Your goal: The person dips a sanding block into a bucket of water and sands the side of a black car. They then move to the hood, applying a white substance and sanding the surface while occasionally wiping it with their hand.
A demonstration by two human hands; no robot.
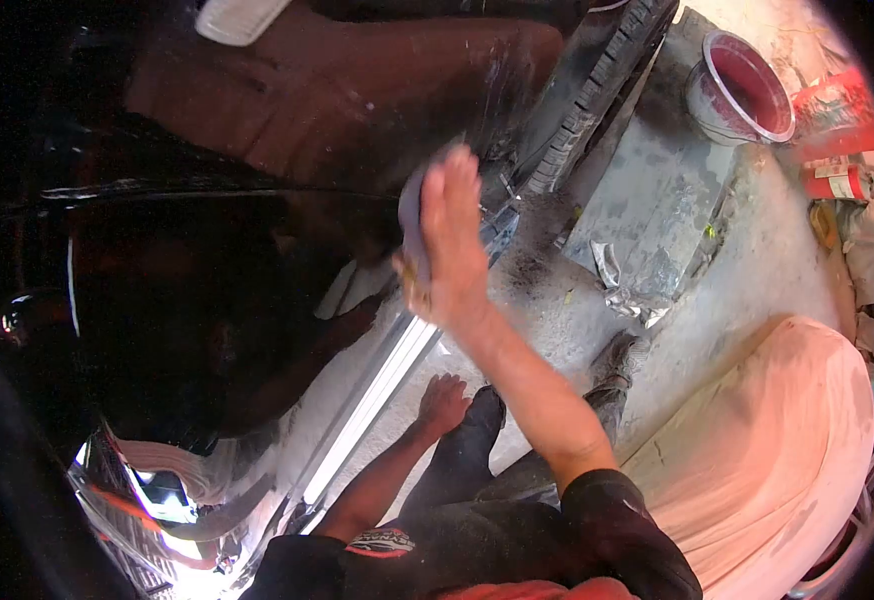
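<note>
My right hand point(454, 235) presses a grey, rounded pad point(413, 225) flat against the glossy dark car panel point(287, 230). The fingers lie stretched along the back of the pad, and the thumb sits at its lower edge; its exact kind is hard to make out. Below, my left hand point(444, 403) rests by my knee, with its fingers loosely spread and nothing in them. A bright silver strip point(382, 400) runs along the lower edge of the car body, between the panel and my left arm.
A tyre point(597, 100) stands beyond the panel. To its right, a stained bucket point(709, 105) sits by a flat grey sheet point(657, 205) on the floor. A red can point(837, 182) lies at the far right. A cloth-covered object point(757, 450) stands beside my right arm.
</note>
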